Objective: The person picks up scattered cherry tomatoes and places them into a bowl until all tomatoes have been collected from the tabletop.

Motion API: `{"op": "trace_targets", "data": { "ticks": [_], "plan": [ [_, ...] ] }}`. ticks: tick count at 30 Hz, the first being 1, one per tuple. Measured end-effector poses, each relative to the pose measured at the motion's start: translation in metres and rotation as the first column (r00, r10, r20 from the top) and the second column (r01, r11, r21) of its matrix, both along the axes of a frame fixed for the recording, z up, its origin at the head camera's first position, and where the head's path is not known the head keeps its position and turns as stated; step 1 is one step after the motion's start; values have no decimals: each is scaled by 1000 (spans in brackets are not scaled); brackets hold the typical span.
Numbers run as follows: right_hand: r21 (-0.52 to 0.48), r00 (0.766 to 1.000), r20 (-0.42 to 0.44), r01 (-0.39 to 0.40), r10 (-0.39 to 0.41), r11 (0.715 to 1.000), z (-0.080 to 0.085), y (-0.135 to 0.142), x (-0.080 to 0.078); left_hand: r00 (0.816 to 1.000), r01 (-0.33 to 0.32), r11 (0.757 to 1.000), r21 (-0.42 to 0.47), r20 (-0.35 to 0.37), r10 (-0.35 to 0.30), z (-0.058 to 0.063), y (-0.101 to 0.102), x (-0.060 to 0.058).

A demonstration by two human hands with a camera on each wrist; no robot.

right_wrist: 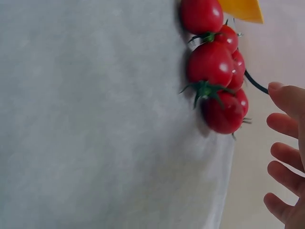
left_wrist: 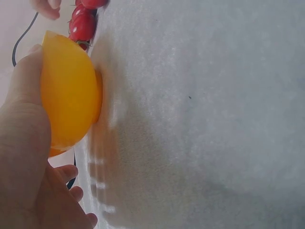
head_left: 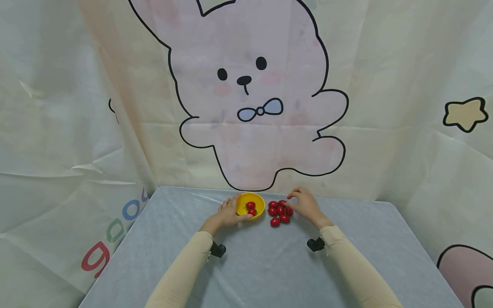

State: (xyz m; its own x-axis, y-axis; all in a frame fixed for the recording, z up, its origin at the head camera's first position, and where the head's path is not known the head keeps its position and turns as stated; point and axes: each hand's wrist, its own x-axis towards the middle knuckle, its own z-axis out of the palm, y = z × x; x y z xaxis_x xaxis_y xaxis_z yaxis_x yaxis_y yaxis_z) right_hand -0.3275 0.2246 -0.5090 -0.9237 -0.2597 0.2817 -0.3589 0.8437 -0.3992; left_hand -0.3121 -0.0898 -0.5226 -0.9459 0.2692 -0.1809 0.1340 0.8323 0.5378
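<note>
A yellow bowl (head_left: 260, 204) stands near the table's far edge with red cherry tomatoes (head_left: 250, 205) inside. My left hand (head_left: 229, 214) holds the bowl from the left, thumb along the near rim and fingers around the far side; the left wrist view shows the thumb against the bowl (left_wrist: 69, 90). Right of the bowl, several more cherry tomatoes (head_left: 272, 211) lie clustered on the cloth, green stems showing on some (right_wrist: 209, 64). Over the right side of this cluster is my right hand (head_left: 307, 204). In the right wrist view its fingers are spread, apart from the tomatoes and holding nothing.
A pale grey-blue cloth (head_left: 262, 265) covers the table. Just behind its far edge hangs a curtain (head_left: 254, 149) with a cartoon animal, and more printed curtain encloses both sides. Black devices (head_left: 218, 249) are strapped at both wrists.
</note>
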Motion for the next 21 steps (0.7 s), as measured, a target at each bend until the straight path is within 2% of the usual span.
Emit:
{"op": "trace_targets", "data": {
  "ticks": [6,11,21],
  "plan": [
    [-8,999,38,-37,37,999,-5,9,7,1000,2,1000,-5,-5,-2,2,1,2],
    [-20,997,34,-74,74,997,-7,12,11,1000,5,1000,4,-8,-5,4,1,3],
    [41,992,49,-122,120,992,-7,12,12,1000,5,1000,5,-2,-5,2,-1,2]
  ]
}}
